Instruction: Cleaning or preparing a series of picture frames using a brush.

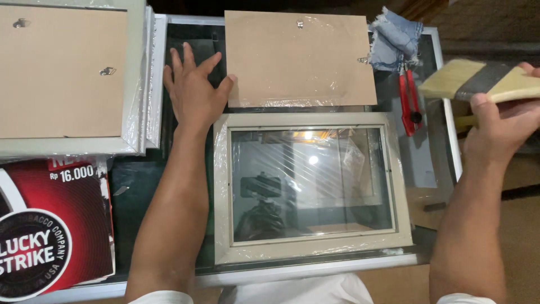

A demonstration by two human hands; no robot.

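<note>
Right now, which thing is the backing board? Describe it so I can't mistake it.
Start at the glass table and find the pale frame with a glass pane in the middle. The backing board lies just beyond its far edge, beside the left hand. It is a plain brown sheet in loose plastic with small metal hangers, and unlike the stacked frames on the left, it has no frame around it.

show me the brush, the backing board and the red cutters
brush (pixel 450 79), head view, on the pale bristles
backing board (pixel 298 62), head view, middle of its brown face
red cutters (pixel 409 104), head view, on the red handles
</note>
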